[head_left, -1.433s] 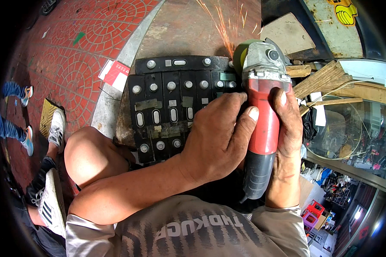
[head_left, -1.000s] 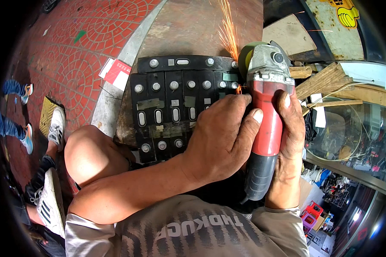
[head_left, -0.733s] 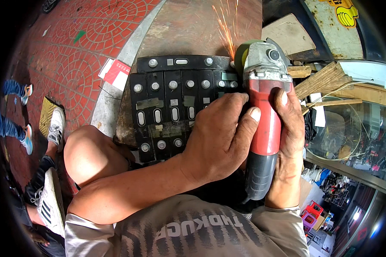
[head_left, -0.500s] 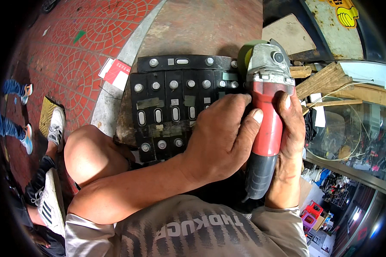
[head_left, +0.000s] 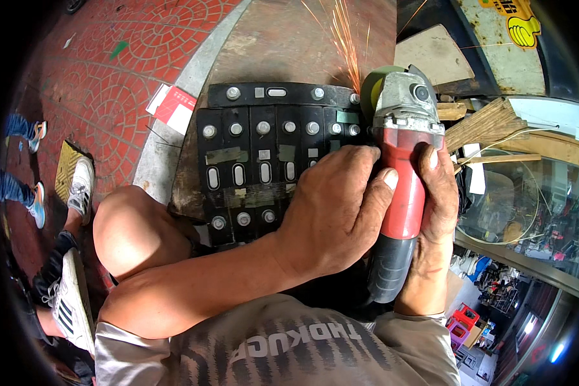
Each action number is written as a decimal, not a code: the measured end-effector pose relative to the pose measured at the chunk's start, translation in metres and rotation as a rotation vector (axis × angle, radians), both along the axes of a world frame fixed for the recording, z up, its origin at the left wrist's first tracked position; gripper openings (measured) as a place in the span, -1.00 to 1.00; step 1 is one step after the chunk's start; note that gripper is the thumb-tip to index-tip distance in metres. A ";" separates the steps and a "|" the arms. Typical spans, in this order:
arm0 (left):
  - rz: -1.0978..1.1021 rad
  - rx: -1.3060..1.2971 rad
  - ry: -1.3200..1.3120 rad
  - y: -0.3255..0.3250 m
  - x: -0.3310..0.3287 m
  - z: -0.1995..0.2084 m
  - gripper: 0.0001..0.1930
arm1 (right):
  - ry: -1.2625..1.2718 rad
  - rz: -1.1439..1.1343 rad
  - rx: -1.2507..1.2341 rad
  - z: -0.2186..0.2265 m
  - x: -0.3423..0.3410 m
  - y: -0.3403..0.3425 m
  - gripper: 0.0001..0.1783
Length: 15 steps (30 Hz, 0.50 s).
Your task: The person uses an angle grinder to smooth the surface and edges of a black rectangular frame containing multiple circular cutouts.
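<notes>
An angle grinder (head_left: 402,186) with a red body, black rear grip and silver head lies between my hands. Its disc (head_left: 374,93), partly behind the guard, meets a round metal terminal (head_left: 354,98) at the top right of a black battery pack (head_left: 254,119), and orange sparks (head_left: 345,48) fly up from there. My right hand (head_left: 439,186) is wrapped round the red body from the right, thumb on top. My left hand (head_left: 331,209) is closed against the grinder's left side; its lower fingers are hidden. Rows of terminals and pieces of tape cover the pack.
The pack rests on a worn brown board (head_left: 270,45). Wood scraps (head_left: 495,128) and a glass-topped case (head_left: 521,199) stand at right. A red-and-white box (head_left: 174,108) sits at left, near another person's shoes (head_left: 37,206). My bare knee (head_left: 138,231) is beside the pack.
Sparks now spray from the disc, where none showed before. The grinder head has shifted slightly down and right in view; both hands keep their hold.
</notes>
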<state>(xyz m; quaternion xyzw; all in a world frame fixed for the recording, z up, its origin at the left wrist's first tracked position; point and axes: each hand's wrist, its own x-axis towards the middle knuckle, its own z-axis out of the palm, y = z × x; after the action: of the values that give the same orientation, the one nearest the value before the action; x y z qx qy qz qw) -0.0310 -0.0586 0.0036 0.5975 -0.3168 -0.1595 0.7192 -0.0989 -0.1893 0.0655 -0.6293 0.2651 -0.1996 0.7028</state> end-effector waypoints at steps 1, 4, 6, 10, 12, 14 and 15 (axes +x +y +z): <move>-0.004 0.001 0.007 0.000 0.000 0.000 -0.74 | -0.001 0.003 0.002 0.000 0.000 0.000 -0.18; -0.011 -0.001 0.026 0.001 0.000 0.000 -0.74 | -0.003 0.005 0.015 0.000 0.000 0.001 -0.19; -0.011 -0.004 0.033 0.001 0.000 0.001 -0.75 | -0.009 0.007 0.010 0.000 0.000 0.001 -0.18; -0.019 -0.006 0.053 0.002 0.000 0.002 -0.75 | -0.007 0.021 0.013 0.004 0.003 0.002 -0.14; -0.027 -0.003 0.053 0.003 0.001 0.003 -0.76 | -0.032 0.039 0.090 0.004 0.001 -0.002 -0.04; -0.023 -0.009 0.050 0.003 0.002 0.003 -0.76 | -0.050 0.055 0.140 0.005 0.001 -0.004 0.05; -0.020 -0.011 0.047 0.003 0.001 0.003 -0.76 | -0.052 0.060 0.136 0.005 0.001 -0.004 0.05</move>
<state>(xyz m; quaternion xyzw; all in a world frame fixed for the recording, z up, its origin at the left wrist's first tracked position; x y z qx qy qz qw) -0.0295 -0.0555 0.0070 0.5864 -0.3066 -0.1789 0.7281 -0.0975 -0.1936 0.0704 -0.5822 0.2410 -0.1762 0.7563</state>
